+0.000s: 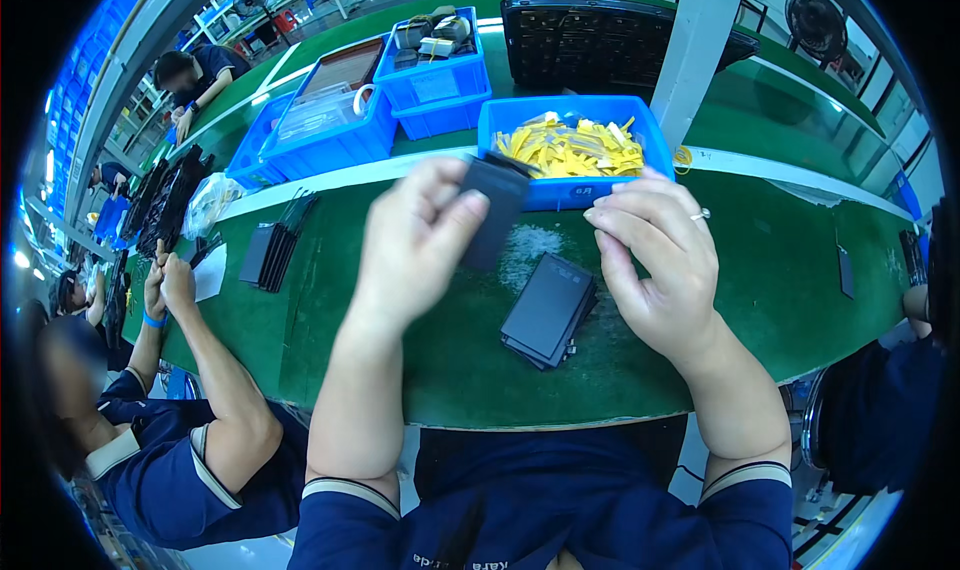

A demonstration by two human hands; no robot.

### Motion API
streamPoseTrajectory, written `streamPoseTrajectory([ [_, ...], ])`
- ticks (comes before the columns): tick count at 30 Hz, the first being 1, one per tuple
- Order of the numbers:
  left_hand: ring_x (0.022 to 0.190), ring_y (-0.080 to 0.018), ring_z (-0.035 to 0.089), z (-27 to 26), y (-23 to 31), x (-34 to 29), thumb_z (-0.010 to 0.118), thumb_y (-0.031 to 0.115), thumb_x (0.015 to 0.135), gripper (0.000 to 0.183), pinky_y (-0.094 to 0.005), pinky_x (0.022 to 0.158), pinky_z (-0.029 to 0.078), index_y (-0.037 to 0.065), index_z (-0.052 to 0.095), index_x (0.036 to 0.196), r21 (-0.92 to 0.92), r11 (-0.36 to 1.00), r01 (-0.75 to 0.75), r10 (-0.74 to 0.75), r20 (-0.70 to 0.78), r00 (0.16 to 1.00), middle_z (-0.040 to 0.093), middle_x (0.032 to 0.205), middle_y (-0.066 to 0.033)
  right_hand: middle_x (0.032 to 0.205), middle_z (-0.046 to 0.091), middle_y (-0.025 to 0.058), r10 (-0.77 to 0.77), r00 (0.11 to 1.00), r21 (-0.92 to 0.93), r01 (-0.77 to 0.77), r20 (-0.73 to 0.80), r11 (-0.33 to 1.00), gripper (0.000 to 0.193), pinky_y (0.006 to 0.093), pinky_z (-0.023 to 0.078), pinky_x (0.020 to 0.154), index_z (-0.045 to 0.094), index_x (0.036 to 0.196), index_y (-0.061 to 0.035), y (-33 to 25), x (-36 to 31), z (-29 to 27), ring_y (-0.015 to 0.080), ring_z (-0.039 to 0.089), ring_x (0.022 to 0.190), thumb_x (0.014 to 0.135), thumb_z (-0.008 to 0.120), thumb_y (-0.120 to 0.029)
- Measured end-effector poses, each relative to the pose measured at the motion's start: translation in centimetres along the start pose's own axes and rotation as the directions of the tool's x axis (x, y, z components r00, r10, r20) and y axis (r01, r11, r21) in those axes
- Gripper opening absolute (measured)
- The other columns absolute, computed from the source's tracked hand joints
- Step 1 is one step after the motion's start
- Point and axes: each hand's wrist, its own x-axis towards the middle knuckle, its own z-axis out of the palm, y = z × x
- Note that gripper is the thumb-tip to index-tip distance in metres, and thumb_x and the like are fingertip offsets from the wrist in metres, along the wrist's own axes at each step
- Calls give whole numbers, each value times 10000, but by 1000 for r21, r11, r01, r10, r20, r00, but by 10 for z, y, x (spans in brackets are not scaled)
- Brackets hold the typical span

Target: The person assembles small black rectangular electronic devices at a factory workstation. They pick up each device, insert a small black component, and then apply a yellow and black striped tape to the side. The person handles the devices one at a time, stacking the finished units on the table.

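My left hand (410,240) grips a flat black rectangular device (494,215), thumb across its face, and holds it tilted above the table. A short dark strip stands out at the device's upper end. To the right, my right hand (660,265) is raised with bent fingers, thumb and fingertips close together; whatever they may pinch is too small to make out. Between and below the hands, a small stack of similar black devices (548,310) lies on the green table. Just beyond the hands stands a blue bin (655,135) full of yellow strips (575,150).
More black devices (268,255) lean in a row at the left. Blue bins (350,140) stand behind them, and a large black tray (600,45) rests near a white post (700,50). White crumbs (530,250) lie on the table. A co-worker's hands (170,285) are at the far left.
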Motion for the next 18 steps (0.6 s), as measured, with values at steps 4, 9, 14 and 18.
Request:
streamPoseTrajectory([
  [4,661,-38,560,26,25,-19,642,39,807,226,-206,592,445,-10,567,1015,224,959,-174,131,195,972,634,752,-24,798,632,65,-101,995,-161,96,-25,982,210,508,422,944,681,849,-69,-6,7,-7,258,613,814,653,722,-7],
  [9,682,-138,652,32,27,-21,652,69,794,227,-247,602,483,5,585,1001,276,931,-238,165,265,950,654,797,-87,733,631,64,29,998,-46,-26,64,999,146,503,421,947,691,798,-62,-2,2,-9,222,624,778,664,726,-19],
  [14,675,-147,652,32,31,-22,657,94,793,252,-253,603,483,6,576,1015,282,940,-189,101,300,949,646,787,-100,708,620,68,23,992,-22,-21,124,1000,117,494,426,940,680,773,-54,2,3,-11,215,621,734,667,722,-29],
  [18,676,-111,631,35,37,-22,648,89,810,261,-237,616,474,0,554,1037,219,975,-35,-43,340,940,636,767,-81,707,597,88,26,986,-148,-2,166,989,115,490,426,934,658,774,-29,-6,3,-9,224,607,739,663,691,-26],
])
